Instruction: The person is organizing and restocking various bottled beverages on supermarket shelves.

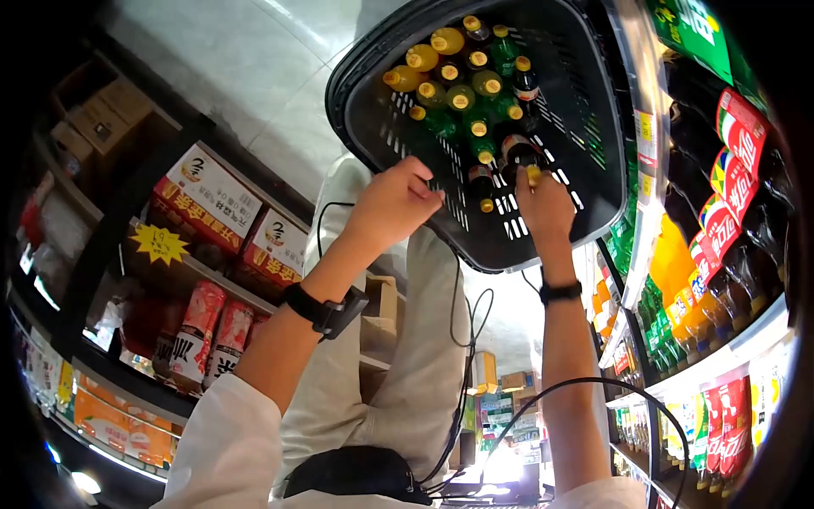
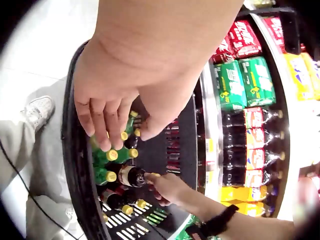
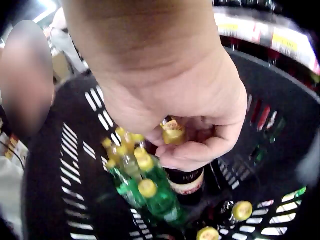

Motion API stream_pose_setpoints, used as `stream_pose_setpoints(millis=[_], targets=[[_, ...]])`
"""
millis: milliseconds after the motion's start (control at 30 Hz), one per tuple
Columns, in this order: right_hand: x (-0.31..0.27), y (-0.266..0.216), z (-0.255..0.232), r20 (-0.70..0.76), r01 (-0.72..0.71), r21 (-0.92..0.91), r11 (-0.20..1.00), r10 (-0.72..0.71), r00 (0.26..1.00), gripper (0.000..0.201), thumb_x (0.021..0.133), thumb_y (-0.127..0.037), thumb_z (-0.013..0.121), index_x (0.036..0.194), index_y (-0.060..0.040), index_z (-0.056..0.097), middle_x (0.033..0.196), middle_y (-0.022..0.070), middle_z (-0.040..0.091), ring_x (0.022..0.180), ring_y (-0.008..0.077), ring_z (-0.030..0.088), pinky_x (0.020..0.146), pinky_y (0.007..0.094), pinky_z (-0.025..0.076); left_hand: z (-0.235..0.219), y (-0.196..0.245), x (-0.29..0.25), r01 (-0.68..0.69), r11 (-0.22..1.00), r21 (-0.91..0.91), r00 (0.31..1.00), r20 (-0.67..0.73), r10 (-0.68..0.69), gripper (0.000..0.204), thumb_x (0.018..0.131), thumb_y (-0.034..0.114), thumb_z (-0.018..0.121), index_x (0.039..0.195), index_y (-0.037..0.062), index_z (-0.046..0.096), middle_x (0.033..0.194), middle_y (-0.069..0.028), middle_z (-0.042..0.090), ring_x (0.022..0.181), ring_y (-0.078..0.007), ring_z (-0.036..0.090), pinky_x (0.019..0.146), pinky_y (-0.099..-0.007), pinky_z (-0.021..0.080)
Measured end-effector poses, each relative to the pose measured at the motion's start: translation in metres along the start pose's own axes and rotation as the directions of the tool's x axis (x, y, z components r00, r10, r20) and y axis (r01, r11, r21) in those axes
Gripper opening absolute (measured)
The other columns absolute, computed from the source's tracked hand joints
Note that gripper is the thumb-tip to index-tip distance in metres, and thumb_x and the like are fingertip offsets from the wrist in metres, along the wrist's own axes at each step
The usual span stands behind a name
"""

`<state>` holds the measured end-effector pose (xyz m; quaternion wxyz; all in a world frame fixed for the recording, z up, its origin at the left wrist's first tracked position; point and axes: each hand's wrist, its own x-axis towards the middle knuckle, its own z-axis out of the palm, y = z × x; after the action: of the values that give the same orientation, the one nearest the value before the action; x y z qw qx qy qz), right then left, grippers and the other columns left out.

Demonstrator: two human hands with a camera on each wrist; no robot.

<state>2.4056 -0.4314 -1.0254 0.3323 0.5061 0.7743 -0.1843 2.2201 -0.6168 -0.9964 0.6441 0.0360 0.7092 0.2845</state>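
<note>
Inside a black basket [image 1: 593,191] stand several bottles with yellow caps: green ones [image 3: 165,200], orange ones [image 1: 448,41] and dark ones [image 1: 526,81]. My right hand [image 1: 545,208] pinches a dark bottle [image 3: 186,186] near its yellow cap [image 3: 173,134]; the bottle leans among the others. In the left wrist view the right hand [image 2: 170,189] is at the neck of this bottle [image 2: 131,176]. My left hand [image 1: 395,204] hangs over the basket's near left edge, touching no bottle, its fingers loosely bent [image 2: 107,117].
At the right, shelves [image 1: 721,373] hold rows of dark and orange bottles. Boxes [image 1: 212,199] and red-and-white packs [image 1: 200,331] fill a shelf at the left. Tiled floor [image 1: 246,76] lies beyond the basket. Black cables [image 1: 465,373] hang by my legs.
</note>
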Motion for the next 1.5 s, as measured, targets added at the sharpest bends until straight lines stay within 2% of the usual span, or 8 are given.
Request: stream_pose_setpoints(millis=[233,333,467,567,700,867,1100,1500], targets=[[-0.104,0.037,-0.128,0.041,0.193,0.412,0.890,-0.230,0.972,0.038,0.089,-0.032,0.073,0.069,-0.0006,0.060,0.050,0.0110,0.052,0.043,0.0235,0.051,0.047,0.0358,0.040,0.047,0.036,-0.008,-0.589,0.668,0.455,0.789,0.142,0.598,0.088,0.067,0.022,0.090,0.145,0.0129,0.050,0.156,-0.0152,0.038,0.143,-0.0365,0.038,0.122,-0.0531,0.026],[-0.106,0.056,-0.146,0.518,-0.081,0.630,0.773,-0.339,0.785,0.033,0.090,-0.024,0.071,0.071,0.0007,0.059,0.051,0.0047,0.045,0.049,0.0090,0.041,0.047,0.0287,0.032,0.047,0.046,-0.002,-0.688,0.557,0.466,0.704,0.242,0.667,0.080,0.065,0.020,0.090,0.136,0.0130,0.056,0.152,-0.0107,0.045,0.144,-0.0342,0.039,0.122,-0.0541,0.026],[-0.081,0.073,-0.102,0.433,-0.212,0.894,0.395,-0.639,0.635,0.040,0.101,-0.039,0.055,0.085,-0.0036,0.064,0.067,0.0011,0.061,0.055,0.0106,0.057,0.048,0.0247,0.039,0.036,0.034,0.003,-0.616,0.634,0.467,0.781,0.265,0.565,0.063,0.059,0.018,0.091,0.116,0.0120,0.064,0.127,-0.0077,0.064,0.127,-0.0317,0.054,0.116,-0.0493,0.033],[-0.035,0.078,-0.047,0.549,-0.473,0.836,0.279,-0.396,0.736,0.073,0.099,-0.072,0.034,0.090,-0.0056,0.064,0.073,0.0062,0.066,0.063,0.0163,0.068,0.047,0.0254,0.048,0.026,0.029,-0.008,-0.527,0.701,0.480,0.843,0.192,0.502,0.065,0.060,0.017,0.090,0.119,0.0097,0.064,0.120,-0.0105,0.065,0.115,-0.0338,0.060,0.106,-0.0445,0.043],[0.021,0.091,0.060,0.253,-0.020,0.127,0.992,-0.013,0.967,0.071,0.090,-0.069,0.058,0.101,-0.0002,0.068,0.094,0.0191,0.074,0.089,0.0346,0.072,0.083,0.0437,0.056,0.020,0.019,-0.010,-0.426,0.874,0.233,0.905,0.085,0.418,0.064,0.065,0.018,0.092,0.120,0.0037,0.062,0.112,-0.0104,0.069,0.102,-0.0234,0.067,0.092,-0.0357,0.053],[0.056,0.068,0.099,0.410,-0.127,0.021,0.992,0.108,0.906,0.061,0.091,-0.055,0.066,0.114,0.0004,0.070,0.110,0.0243,0.072,0.105,0.0390,0.070,0.090,0.0457,0.056,0.015,0.026,-0.010,-0.231,0.935,-0.269,0.968,0.036,0.249,0.056,0.075,0.013,0.089,0.122,-0.0032,0.061,0.107,-0.0066,0.071,0.095,-0.0130,0.068,0.086,-0.0293,0.055],[0.048,0.072,0.122,0.240,-0.017,0.205,0.979,-0.034,0.970,0.039,0.089,-0.034,0.070,0.097,0.0046,0.070,0.067,0.0196,0.070,0.067,0.0354,0.072,0.070,0.0432,0.059,-0.012,0.038,-0.035,-0.199,0.963,-0.182,0.978,0.027,0.207,0.033,0.085,0.012,0.082,0.110,0.0013,0.064,0.088,0.0020,0.066,0.074,-0.0044,0.059,0.065,-0.0235,0.048],[-0.317,0.044,-0.157,-0.161,-0.033,0.566,0.824,0.150,0.975,0.032,0.091,-0.028,0.074,0.088,0.0002,0.058,0.062,0.0193,0.060,0.059,0.0411,0.062,0.055,0.0475,0.046,-0.057,0.141,-0.185,-0.467,0.883,0.042,0.880,0.120,0.460,0.056,0.077,0.027,0.089,0.117,-0.0006,0.063,0.103,-0.0113,0.073,0.091,-0.0152,0.070,0.081,-0.0324,0.055]])
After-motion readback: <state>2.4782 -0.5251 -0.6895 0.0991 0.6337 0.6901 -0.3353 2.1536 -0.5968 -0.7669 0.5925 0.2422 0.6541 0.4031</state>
